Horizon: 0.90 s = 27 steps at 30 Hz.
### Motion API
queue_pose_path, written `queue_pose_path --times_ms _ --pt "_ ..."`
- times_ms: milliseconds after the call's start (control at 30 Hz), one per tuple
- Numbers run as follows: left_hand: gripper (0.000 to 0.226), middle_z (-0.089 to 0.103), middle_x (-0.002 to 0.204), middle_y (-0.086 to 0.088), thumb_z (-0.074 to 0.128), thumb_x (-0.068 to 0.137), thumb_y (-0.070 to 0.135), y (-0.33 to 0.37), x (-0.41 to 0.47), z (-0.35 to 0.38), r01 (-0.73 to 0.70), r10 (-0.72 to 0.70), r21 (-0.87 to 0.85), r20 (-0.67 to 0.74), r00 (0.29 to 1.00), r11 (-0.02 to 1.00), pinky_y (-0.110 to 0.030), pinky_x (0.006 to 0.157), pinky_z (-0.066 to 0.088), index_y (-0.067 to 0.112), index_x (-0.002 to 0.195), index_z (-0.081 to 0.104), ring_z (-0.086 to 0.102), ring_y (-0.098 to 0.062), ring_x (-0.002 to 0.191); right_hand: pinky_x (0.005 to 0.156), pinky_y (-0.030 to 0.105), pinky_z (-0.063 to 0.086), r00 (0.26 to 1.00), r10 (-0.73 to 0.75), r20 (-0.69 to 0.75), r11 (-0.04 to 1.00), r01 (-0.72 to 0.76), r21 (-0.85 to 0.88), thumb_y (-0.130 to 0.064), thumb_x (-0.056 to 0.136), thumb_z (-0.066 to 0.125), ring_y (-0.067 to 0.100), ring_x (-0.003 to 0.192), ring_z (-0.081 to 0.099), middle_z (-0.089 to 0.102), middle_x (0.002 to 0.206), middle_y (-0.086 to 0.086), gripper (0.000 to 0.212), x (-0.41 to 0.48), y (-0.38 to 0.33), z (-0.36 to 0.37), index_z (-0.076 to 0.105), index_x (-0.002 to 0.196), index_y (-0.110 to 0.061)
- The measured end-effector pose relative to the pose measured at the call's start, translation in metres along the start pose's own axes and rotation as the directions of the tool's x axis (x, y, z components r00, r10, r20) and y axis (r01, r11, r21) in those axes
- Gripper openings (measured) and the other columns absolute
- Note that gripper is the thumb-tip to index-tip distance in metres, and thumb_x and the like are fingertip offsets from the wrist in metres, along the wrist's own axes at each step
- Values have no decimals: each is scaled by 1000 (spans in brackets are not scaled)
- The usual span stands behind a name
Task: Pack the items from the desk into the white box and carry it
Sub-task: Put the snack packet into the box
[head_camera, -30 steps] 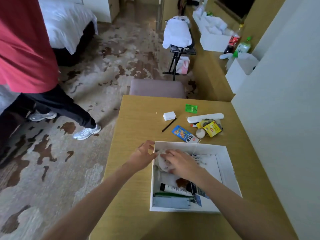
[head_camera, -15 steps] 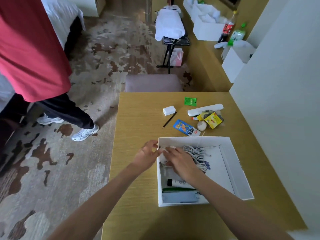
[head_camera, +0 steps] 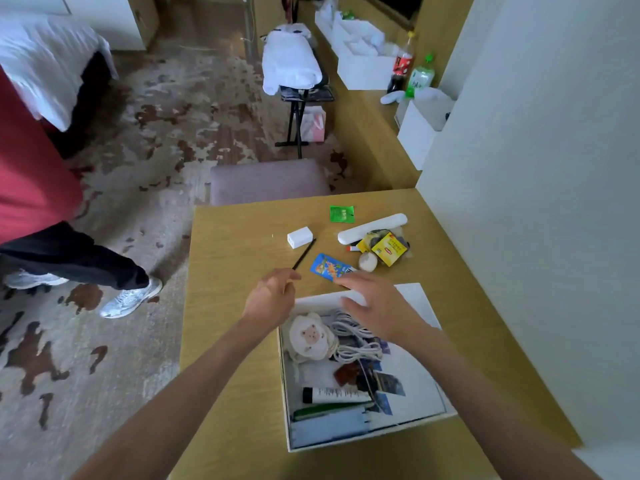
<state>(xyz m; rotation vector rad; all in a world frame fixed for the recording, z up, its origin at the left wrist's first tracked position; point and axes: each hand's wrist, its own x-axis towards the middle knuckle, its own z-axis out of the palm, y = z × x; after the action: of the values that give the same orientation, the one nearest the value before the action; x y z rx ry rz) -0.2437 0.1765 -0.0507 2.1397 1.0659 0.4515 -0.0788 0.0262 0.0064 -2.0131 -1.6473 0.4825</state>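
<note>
The white box (head_camera: 420, 368) sits on the wooden desk (head_camera: 235, 341) near me. Inside lie a round cream pouch with a sheep face (head_camera: 310, 337), a coiled white cable (head_camera: 355, 336), a white tube (head_camera: 334, 395) and flat packets. My left hand (head_camera: 272, 299) hovers at the box's far left corner, fingers loosely curled, empty. My right hand (head_camera: 375, 303) is spread open above the box's far rim, close to a blue snack packet (head_camera: 329, 267). Beyond lie a black pencil (head_camera: 304, 258), a white charger block (head_camera: 300, 236), a green sachet (head_camera: 341, 214), a long white case (head_camera: 372, 227) and yellow tea packets (head_camera: 388, 249).
A mauve stool (head_camera: 268, 180) stands at the desk's far edge. A person in a red top and black trousers (head_camera: 65, 258) stands on the patterned carpet to the left. A white wall (head_camera: 540, 188) borders the desk's right side. Bottles (head_camera: 412, 72) and white boxes crowd the far counter.
Both hands have left the sheep pouch inside the box and risen to the box's far rim, toward the loose items. The pouch now lies uncovered in the box.
</note>
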Motion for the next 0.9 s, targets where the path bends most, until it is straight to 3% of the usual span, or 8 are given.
queue_pose_path --times_ms 133,233,367,467,533,700,800,900 --pt "34 60 126 3 43 89 11 18 38 14 -32 18 122 112 994 992 -37 87 51 23 116 58 61 -24 104 86 30 47 995 91 -40 995 -89 35 -20 95 56 17 106 58 62 121 4 29 32 36 -25 63 123 -16" --pt "37 56 132 1 42 89 14 21 69 31 -6 -78 294 273 959 956 -37 93 47 25 122 53 56 -23 114 80 25 44 987 155 35 988 -155 5 -20 94 58 16 106 59 65 120 4 28 60 77 -27 64 120 -13" --pt "41 47 139 -6 46 91 15 22 104 59 -124 -123 525 410 904 842 -38 98 42 18 132 47 44 -25 126 87 33 47 966 193 172 979 -178 -97 -13 91 58 19 110 58 65 122 3 29 96 133 -19 65 119 -14" --pt "45 39 146 -6 47 91 16 27 128 87 -364 -12 637 506 863 679 -42 99 41 14 136 42 35 -25 132 89 38 45 954 159 255 947 -74 -314 -4 85 61 27 118 48 60 125 5 43 120 166 -13 61 125 -18" --pt "53 31 152 -7 50 92 19 28 144 106 -434 -14 638 571 821 636 -43 102 39 14 142 33 29 -26 138 92 41 41 940 104 324 882 63 -468 -4 81 63 28 122 39 54 130 4 50 132 182 -9 58 128 -21" --pt "71 30 150 -10 63 85 26 27 166 135 -454 -48 644 605 795 616 -43 104 34 15 144 26 28 -29 137 98 44 30 880 -141 453 666 423 -614 -3 83 62 30 123 38 52 135 2 47 157 199 7 54 126 -20" --pt "59 40 141 -12 62 84 26 24 168 139 -462 10 656 570 822 596 -40 99 35 13 136 36 37 -29 128 100 44 27 844 -167 510 609 495 -619 -5 89 56 31 126 36 54 134 3 45 162 207 15 51 131 -20" --pt "57 42 137 -12 64 82 31 18 165 134 -452 3 648 570 822 613 -39 93 39 10 130 42 43 -29 121 102 44 23 841 -204 502 623 507 -596 -9 88 57 28 124 40 59 127 1 38 161 214 16 56 124 -20"
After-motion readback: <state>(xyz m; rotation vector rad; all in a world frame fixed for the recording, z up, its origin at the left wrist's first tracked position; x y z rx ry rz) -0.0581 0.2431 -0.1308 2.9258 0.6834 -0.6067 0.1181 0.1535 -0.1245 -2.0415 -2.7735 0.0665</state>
